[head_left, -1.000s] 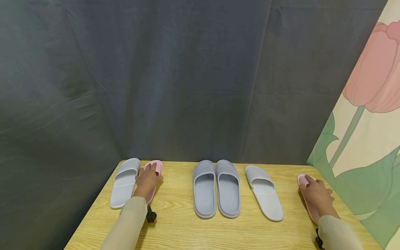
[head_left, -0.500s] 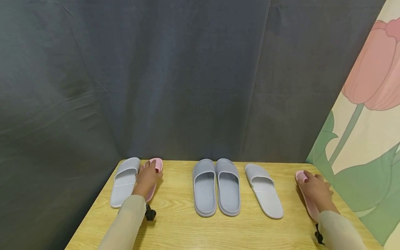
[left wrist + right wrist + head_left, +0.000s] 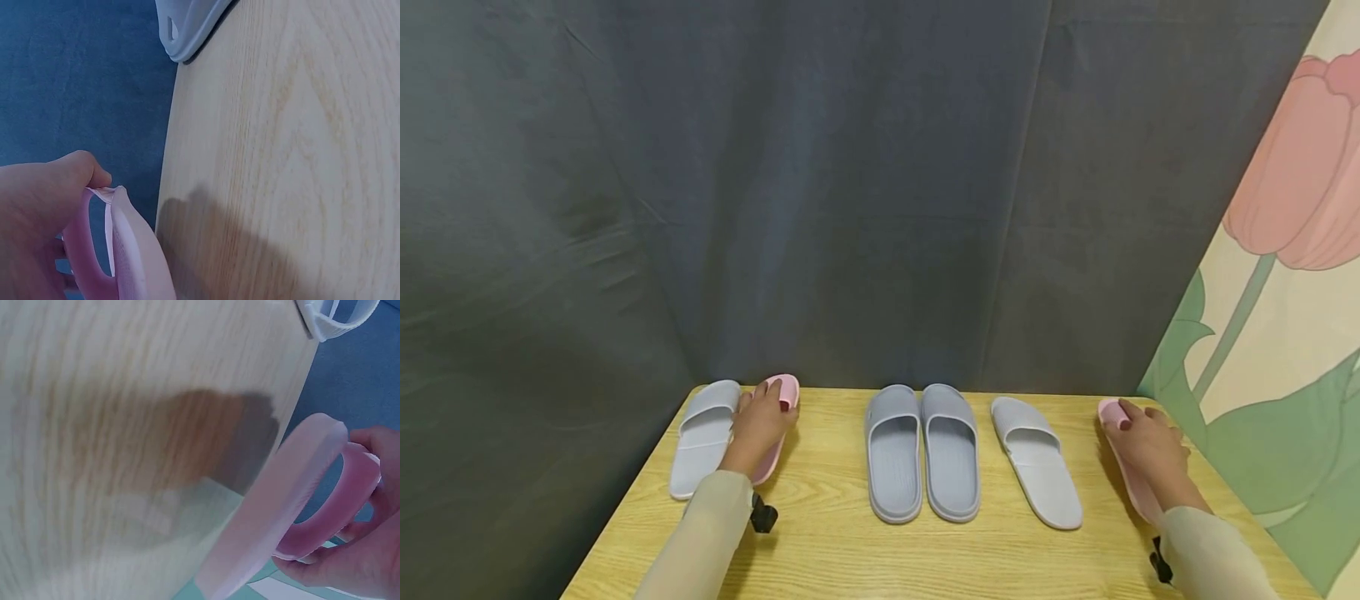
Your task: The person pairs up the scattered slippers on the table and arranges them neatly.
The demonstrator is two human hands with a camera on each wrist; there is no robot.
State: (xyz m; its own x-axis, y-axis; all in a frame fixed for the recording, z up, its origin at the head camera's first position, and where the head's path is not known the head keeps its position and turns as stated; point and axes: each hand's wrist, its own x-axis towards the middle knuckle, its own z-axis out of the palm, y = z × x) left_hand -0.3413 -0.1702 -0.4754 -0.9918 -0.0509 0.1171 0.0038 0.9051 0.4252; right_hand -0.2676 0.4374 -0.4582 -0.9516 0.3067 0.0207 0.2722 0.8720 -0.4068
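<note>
At the left end of the table, my left hand (image 3: 760,429) grips a pink slipper (image 3: 789,387) by its strap. The left wrist view has this slipper's sole (image 3: 139,256) tipped on its side above a shadow. On the far right, my right hand (image 3: 1150,450) holds another pink slipper (image 3: 1111,412) by the strap. Its sole (image 3: 281,500) is tilted and lifted off the wood in the right wrist view, fingers through the opening. A white slipper (image 3: 697,454) lies just left of my left hand; a second white slipper (image 3: 1051,487) is angled left of my right hand.
Two grey slippers (image 3: 895,467) stand side by side mid-table, toes to the back. A dark curtain (image 3: 850,208) hangs behind the wooden table (image 3: 850,567). A wall with a painted tulip (image 3: 1292,175) borders the right side. Each wrist wears a small black device (image 3: 763,517).
The right hand has moved left with its pink slipper. The left hand has shifted slightly right with the other pink slipper. White and grey slippers have stayed put.
</note>
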